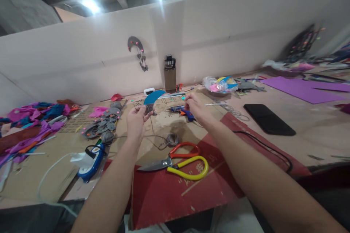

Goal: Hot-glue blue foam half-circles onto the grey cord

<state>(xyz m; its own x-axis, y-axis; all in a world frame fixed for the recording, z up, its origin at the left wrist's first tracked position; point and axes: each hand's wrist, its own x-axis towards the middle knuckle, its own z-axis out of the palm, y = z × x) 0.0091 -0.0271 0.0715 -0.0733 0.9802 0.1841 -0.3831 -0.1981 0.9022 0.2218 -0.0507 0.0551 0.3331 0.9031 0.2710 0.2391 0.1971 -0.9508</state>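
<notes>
My left hand [136, 119] pinches a blue crescent moon cutout [154, 97], whose lower end is wrapped in grey yarn. A grey strand hangs below that hand and runs toward a small ball of grey yarn [172, 139] on the cardboard. Across from it, my right hand [194, 105] is raised with the fingers closed together; whatever they may hold is too small to make out. Just below the right hand lies a blue glue gun [188, 114] with an orange part. Scissors [175, 162] with one red and one yellow handle lie nearer to me, blades pointing left.
A black phone [269, 119] and purple sheets [303, 88] lie to the right. On the left are a blue power strip [92, 163] with a white cable and a heap of felt scraps [32, 120]. A bottle [170, 74] stands by the wall, beside a hanging moon ornament [136, 43].
</notes>
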